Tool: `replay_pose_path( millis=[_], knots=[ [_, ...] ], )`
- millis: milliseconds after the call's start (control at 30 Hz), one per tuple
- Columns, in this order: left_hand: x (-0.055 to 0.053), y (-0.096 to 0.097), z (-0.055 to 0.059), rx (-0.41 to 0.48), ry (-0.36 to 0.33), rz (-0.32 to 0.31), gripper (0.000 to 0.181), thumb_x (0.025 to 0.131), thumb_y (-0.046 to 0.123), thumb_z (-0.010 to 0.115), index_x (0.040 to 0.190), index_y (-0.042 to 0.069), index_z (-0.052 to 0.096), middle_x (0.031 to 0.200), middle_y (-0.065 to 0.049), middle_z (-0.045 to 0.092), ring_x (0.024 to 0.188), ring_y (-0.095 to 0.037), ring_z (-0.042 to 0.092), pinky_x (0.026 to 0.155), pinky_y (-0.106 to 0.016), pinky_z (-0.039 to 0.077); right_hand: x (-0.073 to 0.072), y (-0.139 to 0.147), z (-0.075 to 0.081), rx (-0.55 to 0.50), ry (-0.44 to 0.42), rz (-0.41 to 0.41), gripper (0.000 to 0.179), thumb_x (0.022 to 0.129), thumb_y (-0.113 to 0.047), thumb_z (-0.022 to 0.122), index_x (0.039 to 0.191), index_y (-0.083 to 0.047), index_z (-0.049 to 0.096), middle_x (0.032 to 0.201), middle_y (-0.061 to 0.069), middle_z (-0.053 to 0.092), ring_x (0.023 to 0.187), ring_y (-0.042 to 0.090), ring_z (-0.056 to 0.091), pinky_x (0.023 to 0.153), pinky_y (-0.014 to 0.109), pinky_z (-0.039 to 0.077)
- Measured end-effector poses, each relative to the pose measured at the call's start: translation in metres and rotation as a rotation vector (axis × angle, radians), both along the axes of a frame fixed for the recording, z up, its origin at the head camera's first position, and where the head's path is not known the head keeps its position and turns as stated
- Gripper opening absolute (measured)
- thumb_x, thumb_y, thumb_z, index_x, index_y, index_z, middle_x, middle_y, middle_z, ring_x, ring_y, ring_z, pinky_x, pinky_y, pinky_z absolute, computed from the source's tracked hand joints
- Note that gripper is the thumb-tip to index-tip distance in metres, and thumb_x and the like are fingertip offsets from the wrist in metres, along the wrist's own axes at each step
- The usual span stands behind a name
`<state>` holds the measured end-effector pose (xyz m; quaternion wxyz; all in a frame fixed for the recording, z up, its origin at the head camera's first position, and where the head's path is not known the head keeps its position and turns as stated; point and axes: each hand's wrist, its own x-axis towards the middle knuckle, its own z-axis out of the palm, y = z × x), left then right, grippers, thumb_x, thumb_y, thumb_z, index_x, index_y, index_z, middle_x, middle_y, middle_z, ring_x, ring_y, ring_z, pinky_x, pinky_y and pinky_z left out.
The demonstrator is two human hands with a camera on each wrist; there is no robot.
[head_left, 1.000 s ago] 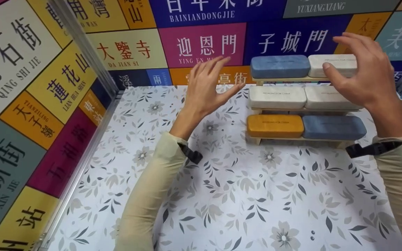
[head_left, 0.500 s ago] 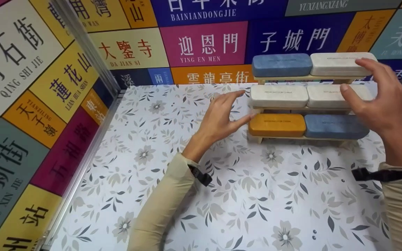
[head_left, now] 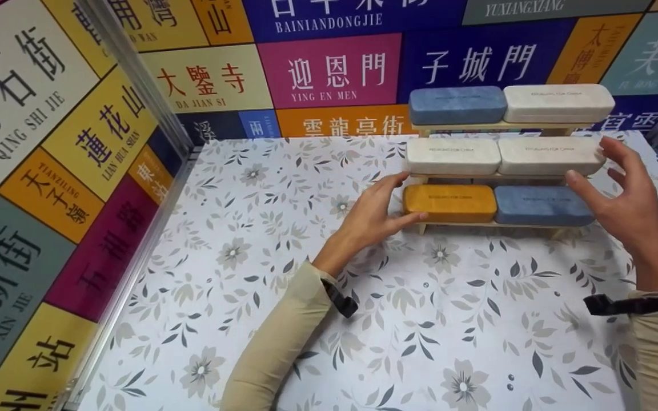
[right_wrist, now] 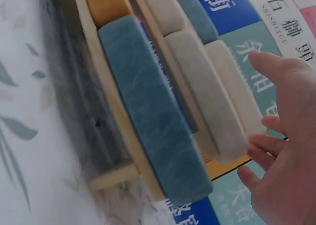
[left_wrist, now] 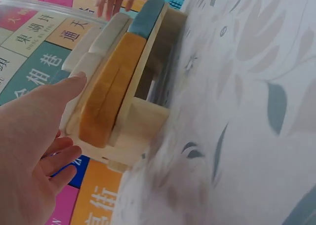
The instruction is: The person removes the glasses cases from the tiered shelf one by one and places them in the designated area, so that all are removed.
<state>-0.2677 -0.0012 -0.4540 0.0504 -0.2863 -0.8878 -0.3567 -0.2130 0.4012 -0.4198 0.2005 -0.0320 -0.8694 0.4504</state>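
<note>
A three-tier wooden stand (head_left: 557, 231) holds two oblong rounded cases on each tier, like glasses cases. On the front tier are an orange case (head_left: 449, 204) and a blue case (head_left: 540, 205). Two white cases (head_left: 452, 158) fill the middle tier. The top tier carries another blue case (head_left: 457, 107) and a white case (head_left: 558, 104). My left hand (head_left: 366, 220) is at the stand's left end, fingers spread, thumb overlapping the orange case's corner in the head view. At the right end, my right hand (head_left: 632, 197) has its fingertips close to the right-hand middle white case (right_wrist: 207, 96).
A floral cloth (head_left: 329, 319) covers the table. Behind the stand rises a back wall (head_left: 332, 71) of coloured panels with Chinese lettering, and a similar side wall (head_left: 15, 228) stands at the left, with a clear-edged strip along its foot.
Both hands have come down from beside the upper tiers to the stand's two ends. The left hand has also moved right, close to the orange case. The cases keep their places.
</note>
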Motion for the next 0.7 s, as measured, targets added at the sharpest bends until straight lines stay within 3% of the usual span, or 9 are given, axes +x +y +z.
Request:
replay_pose_path(
  millis=[167, 300, 500, 600, 700],
  knots=[
    [-0.003, 0.005, -0.008, 0.035, -0.07, -0.017, 0.086, 0.093, 0.052, 0.084, 0.16, 0.011, 0.048, 0.16, -0.007, 0.059, 0.147, -0.019, 0.058, 0.124, -0.028, 0.045, 0.0, 0.01, -0.013, -0.038, 0.026, -0.001, 0.083, 0.103, -0.025, 0.073, 0.173, -0.024, 0.026, 0.179, 0.005, 0.027, 0.166, 0.017, 0.026, 0.139, 0.032, 0.016],
    [-0.007, 0.007, -0.011, 0.057, -0.119, -0.035, 0.079, 0.093, 0.048, 0.086, 0.154, 0.012, 0.052, 0.153, -0.005, 0.064, 0.138, -0.018, 0.063, 0.118, -0.026, 0.05, 0.006, 0.022, -0.029, -0.029, -0.014, 0.066, 0.089, 0.104, -0.02, 0.073, 0.174, -0.026, 0.019, 0.181, 0.007, 0.023, 0.166, 0.019, 0.025, 0.138, 0.032, 0.015],
    [-0.011, 0.006, -0.017, 0.105, -0.097, -0.091, 0.073, 0.094, 0.04, 0.086, 0.151, 0.008, 0.055, 0.146, -0.007, 0.069, 0.131, -0.017, 0.067, 0.115, -0.027, 0.054, 0.013, 0.036, -0.053, -0.03, -0.122, 0.188, 0.105, 0.102, -0.014, 0.076, 0.174, -0.037, 0.003, 0.183, 0.008, 0.013, 0.169, 0.032, 0.018, 0.139, 0.045, 0.012],
    [-0.012, 0.005, -0.019, 0.144, -0.11, -0.1, 0.072, 0.093, 0.037, 0.088, 0.15, 0.008, 0.055, 0.147, -0.008, 0.068, 0.134, -0.017, 0.066, 0.117, -0.027, 0.053, 0.012, 0.038, -0.057, -0.037, -0.189, 0.224, 0.111, 0.102, -0.015, 0.077, 0.173, -0.042, -0.004, 0.183, 0.013, 0.011, 0.168, 0.032, 0.018, 0.13, 0.024, 0.027],
    [-0.013, 0.003, -0.022, 0.178, -0.122, -0.098, 0.071, 0.093, 0.035, 0.089, 0.15, 0.009, 0.055, 0.148, -0.007, 0.068, 0.137, -0.016, 0.064, 0.118, -0.027, 0.052, 0.009, 0.039, -0.057, -0.038, -0.246, 0.234, 0.113, 0.101, -0.017, 0.079, 0.172, -0.044, -0.005, 0.182, 0.019, 0.014, 0.162, 0.022, 0.029, 0.102, 0.004, 0.036]
  ],
)
